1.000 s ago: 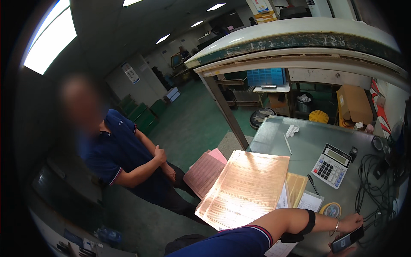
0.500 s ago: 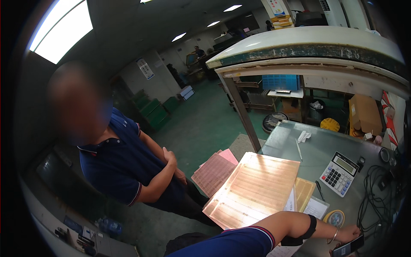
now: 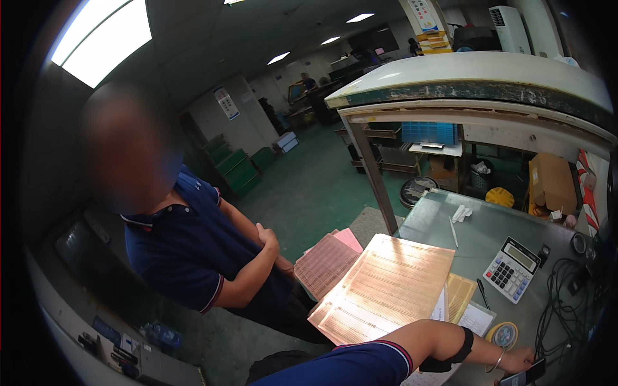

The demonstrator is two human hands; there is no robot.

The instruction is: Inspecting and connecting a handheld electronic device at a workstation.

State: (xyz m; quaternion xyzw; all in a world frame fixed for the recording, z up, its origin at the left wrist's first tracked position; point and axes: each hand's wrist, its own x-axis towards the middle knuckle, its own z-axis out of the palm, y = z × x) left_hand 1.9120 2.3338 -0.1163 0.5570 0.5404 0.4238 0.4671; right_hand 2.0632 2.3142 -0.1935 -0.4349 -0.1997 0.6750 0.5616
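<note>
My left arm comes in from the lower edge, in a blue sleeve, with a black strap near the elbow and a bangle at the wrist. At its end my left hand [image 3: 516, 361] is curled at a dark smartphone [image 3: 526, 373] low on the right, which hides part of the fingers. Near the wrist lies a roll of yellowish tape [image 3: 502, 334]. A stack of copper-coloured, finely patterned panels [image 3: 386, 286] is left of my forearm, with a yellow patterned panel [image 3: 461, 293] and papers [image 3: 476, 318] beside it. My right hand is out of view.
A calculator [image 3: 512, 269], a black pen [image 3: 483, 293], a white pen-like stick [image 3: 454, 233] and tangled black cables [image 3: 559, 305] lie on the glass-topped desk [image 3: 425, 215]. Reddish panels [image 3: 326, 264] are left of the stack. A person [image 3: 193, 244] stands left, arms folded. A raised bench [image 3: 470, 77] spans behind.
The view has shifted slightly, so the surroundings sit lower and farther right. My left hand has moved slightly left and down relative to the desk things. The person still stands with folded arms.
</note>
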